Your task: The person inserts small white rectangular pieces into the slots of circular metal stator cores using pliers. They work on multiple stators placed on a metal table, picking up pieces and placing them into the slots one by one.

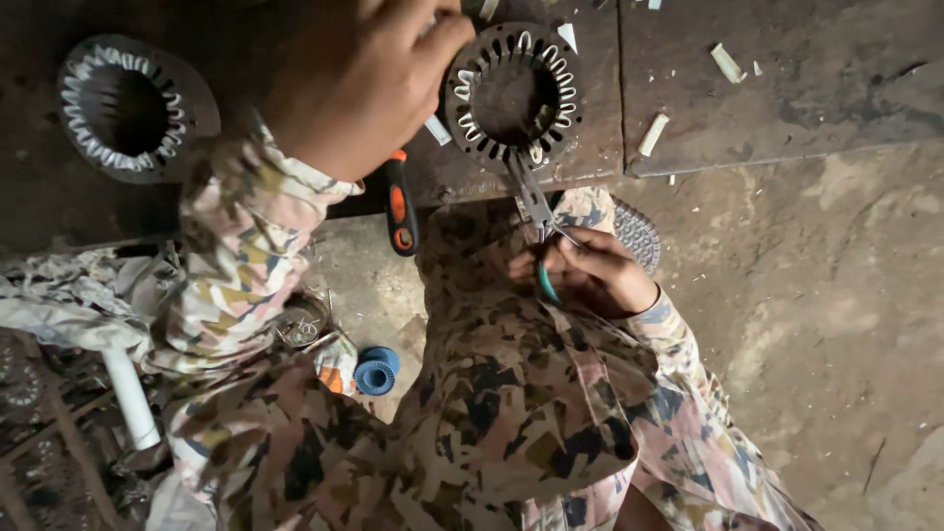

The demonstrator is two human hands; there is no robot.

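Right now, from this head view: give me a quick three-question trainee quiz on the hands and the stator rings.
1. True or false: the left hand rests on the stator ring at the bench edge.
2. Which tool does the right hand hold? A) hammer B) pliers C) brush
3. Fill in: the orange-and-black handled tool lies between the two ____.

Key: 1 true; 2 B, their tip at the ring's lower rim; 3 hands. A second stator ring lies untouched at the far left.
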